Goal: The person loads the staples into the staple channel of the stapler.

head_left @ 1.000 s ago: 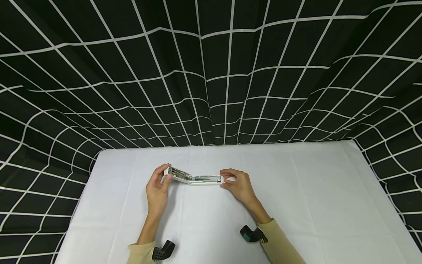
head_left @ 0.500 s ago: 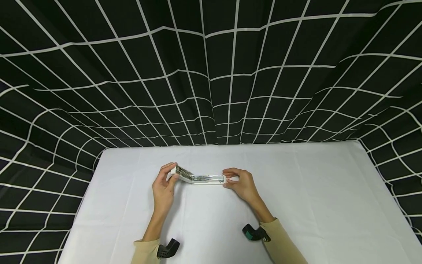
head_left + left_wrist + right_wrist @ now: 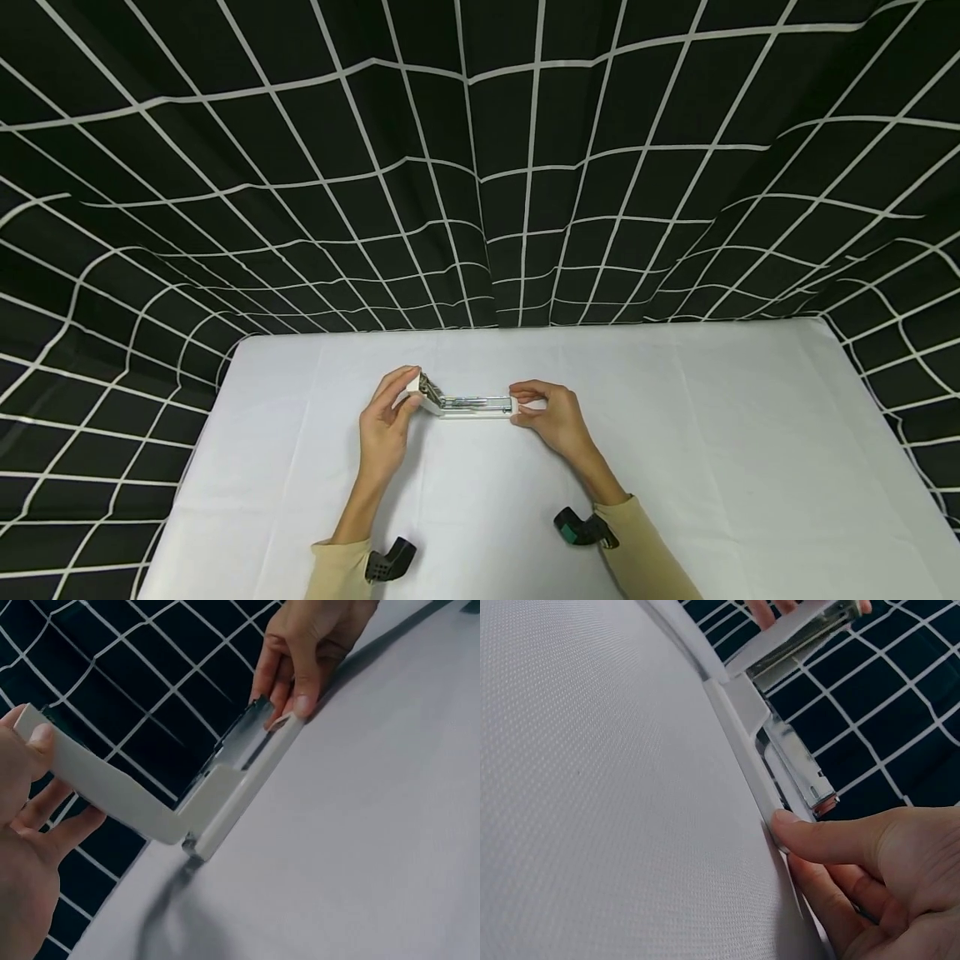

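Note:
A white stapler, swung wide at its hinge, is between both hands in the head view. My left hand [image 3: 384,429] pinches the free end of its raised white cover [image 3: 105,780], thumb on the near side. The cover tilts up to the left, its metal inside facing right. At the other end, my right hand [image 3: 555,419] pinches the tip of the white base [image 3: 739,742] with thumb and fingers. The base lies low along the tablecloth. Above it runs a shiny metal magazine [image 3: 799,757], partly visible in both wrist views.
A white cloth [image 3: 675,433] covers the table. Behind and beside it hangs a black curtain [image 3: 375,208] with white grid lines. Each forearm has a tan sleeve [image 3: 648,550] and a black wrist camera [image 3: 392,559].
My left hand has moved right, lifting the stapler's cover to a steeper angle over the hinge. The right hand keeps its pinch on the base; the head view shifts slightly.

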`<state>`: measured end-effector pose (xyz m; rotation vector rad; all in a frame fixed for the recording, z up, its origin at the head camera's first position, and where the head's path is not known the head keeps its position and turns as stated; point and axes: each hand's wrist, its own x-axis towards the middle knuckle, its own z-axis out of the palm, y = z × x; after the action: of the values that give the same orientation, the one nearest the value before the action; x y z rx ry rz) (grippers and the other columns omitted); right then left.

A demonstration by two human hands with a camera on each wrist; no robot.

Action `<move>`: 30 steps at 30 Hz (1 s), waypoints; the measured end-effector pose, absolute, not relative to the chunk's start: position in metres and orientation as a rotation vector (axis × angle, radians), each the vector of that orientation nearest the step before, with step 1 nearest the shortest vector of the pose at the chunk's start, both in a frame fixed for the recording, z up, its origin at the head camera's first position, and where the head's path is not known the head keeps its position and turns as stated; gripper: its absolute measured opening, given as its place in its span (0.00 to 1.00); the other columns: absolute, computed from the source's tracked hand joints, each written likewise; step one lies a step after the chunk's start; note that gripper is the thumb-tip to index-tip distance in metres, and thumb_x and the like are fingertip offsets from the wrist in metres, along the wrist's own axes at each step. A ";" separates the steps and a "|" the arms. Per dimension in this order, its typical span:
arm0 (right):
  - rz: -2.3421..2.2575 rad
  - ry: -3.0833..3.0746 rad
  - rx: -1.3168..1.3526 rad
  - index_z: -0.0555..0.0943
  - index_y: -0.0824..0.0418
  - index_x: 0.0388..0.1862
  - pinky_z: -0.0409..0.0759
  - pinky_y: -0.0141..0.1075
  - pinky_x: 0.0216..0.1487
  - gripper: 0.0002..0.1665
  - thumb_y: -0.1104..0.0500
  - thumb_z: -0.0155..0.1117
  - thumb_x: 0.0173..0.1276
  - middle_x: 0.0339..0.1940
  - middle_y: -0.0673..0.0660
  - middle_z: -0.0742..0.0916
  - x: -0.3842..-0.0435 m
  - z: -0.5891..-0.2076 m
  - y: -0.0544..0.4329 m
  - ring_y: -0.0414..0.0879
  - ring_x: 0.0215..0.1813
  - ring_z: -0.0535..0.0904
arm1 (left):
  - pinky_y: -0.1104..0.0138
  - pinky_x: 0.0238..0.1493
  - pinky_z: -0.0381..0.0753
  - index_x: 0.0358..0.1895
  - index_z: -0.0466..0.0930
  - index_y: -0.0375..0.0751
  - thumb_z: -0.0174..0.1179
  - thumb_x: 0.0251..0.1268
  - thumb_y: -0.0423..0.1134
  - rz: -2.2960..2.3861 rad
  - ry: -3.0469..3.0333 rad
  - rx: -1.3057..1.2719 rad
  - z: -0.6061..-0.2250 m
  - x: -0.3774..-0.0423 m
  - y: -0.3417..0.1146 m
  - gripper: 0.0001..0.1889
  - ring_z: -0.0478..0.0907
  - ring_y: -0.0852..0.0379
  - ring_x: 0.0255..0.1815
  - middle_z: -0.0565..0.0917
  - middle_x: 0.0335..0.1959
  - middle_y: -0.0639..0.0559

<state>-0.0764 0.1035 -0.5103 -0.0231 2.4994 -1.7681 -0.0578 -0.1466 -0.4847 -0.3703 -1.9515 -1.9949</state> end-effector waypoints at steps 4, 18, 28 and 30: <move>-1.771 2.479 -0.033 0.86 0.67 0.44 0.87 0.28 0.42 0.26 0.78 0.78 0.42 0.38 0.59 0.88 -0.077 -0.509 0.104 0.51 0.45 0.84 | 0.64 0.63 0.79 0.56 0.77 0.21 0.58 0.60 0.17 -1.979 -1.984 -0.418 -0.484 -0.061 -0.138 0.19 0.74 0.56 0.62 0.78 0.56 0.40; -1.747 2.479 -0.025 0.86 0.67 0.45 0.87 0.28 0.43 0.25 0.76 0.78 0.44 0.39 0.59 0.89 -0.078 -0.509 0.105 0.51 0.46 0.85 | 0.61 0.66 0.76 0.52 0.77 0.17 0.62 0.57 0.17 -2.140 -1.871 -0.372 -0.490 -0.068 -0.120 0.18 0.76 0.54 0.60 0.82 0.53 0.50; -1.734 2.496 -0.013 0.85 0.68 0.49 0.86 0.30 0.46 0.28 0.76 0.77 0.45 0.41 0.59 0.89 -0.077 -0.507 0.103 0.51 0.45 0.85 | 0.69 0.65 0.75 0.56 0.77 0.24 0.63 0.56 0.19 -2.068 -2.011 -0.363 -0.491 -0.069 -0.105 0.22 0.76 0.57 0.57 0.82 0.53 0.41; -1.725 2.501 -0.013 0.85 0.67 0.50 0.86 0.28 0.46 0.29 0.76 0.77 0.45 0.41 0.58 0.90 -0.077 -0.507 0.103 0.50 0.45 0.85 | 0.70 0.67 0.73 0.57 0.77 0.28 0.64 0.56 0.21 -2.025 -2.090 -0.381 -0.492 -0.068 -0.100 0.23 0.75 0.57 0.58 0.81 0.53 0.39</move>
<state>-0.0771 0.1026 -0.5072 -0.0126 2.5014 -1.7254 -0.0683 -0.1003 -0.4922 -0.3814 -2.0897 -2.0249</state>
